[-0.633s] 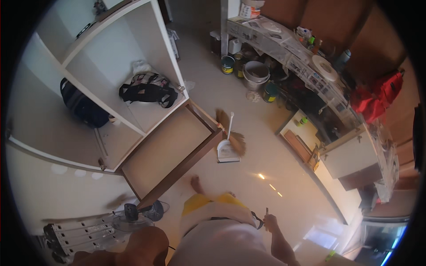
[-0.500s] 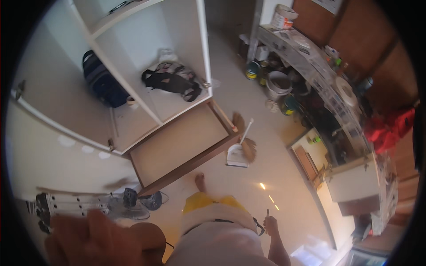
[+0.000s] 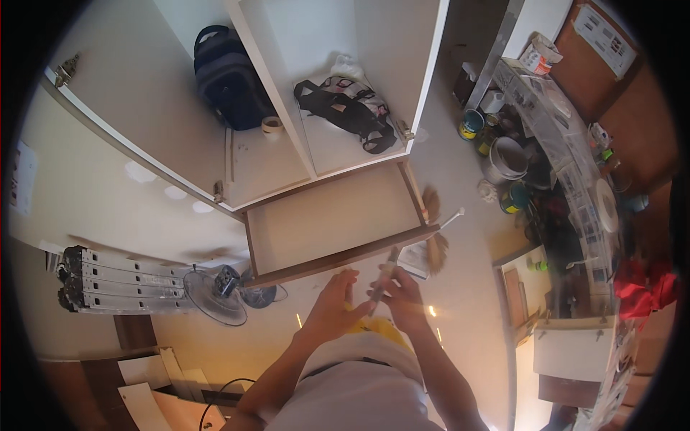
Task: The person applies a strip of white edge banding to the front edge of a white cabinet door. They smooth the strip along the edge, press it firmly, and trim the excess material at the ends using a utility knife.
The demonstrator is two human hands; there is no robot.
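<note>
My right hand point(image 3: 404, 298) is closed around a slim stick-like tool point(image 3: 385, 276), pale in its middle and dark at both ends. It is held slanted, upper end pointing away from me; its exact kind I cannot make out. Beside it, my left hand point(image 3: 334, 305) is open with fingers stretched forward. Its thumb comes close to the tool's lower end, and whether they touch I cannot tell. Just beyond both hands, a brown-edged drawer point(image 3: 338, 219) sticks out from the bottom of a white cabinet point(image 3: 277, 79), with nothing seen inside it.
A dark backpack point(image 3: 233, 79), tape roll point(image 3: 272, 126) and black-strapped bag point(image 3: 348, 111) lie in the cabinet. Right of the drawer are a broom point(image 3: 435, 251) and dustpan point(image 3: 415, 260). A fan point(image 3: 219, 287) and folded ladder point(image 3: 129, 281) lie left. Buckets point(image 3: 507, 158) stand beneath a cluttered counter point(image 3: 550, 118).
My left hand, earlier raised large and blurred at the lower left, has come to the middle beside my right. My right hand has risen with the tool toward the drawer front. The view has shifted.
</note>
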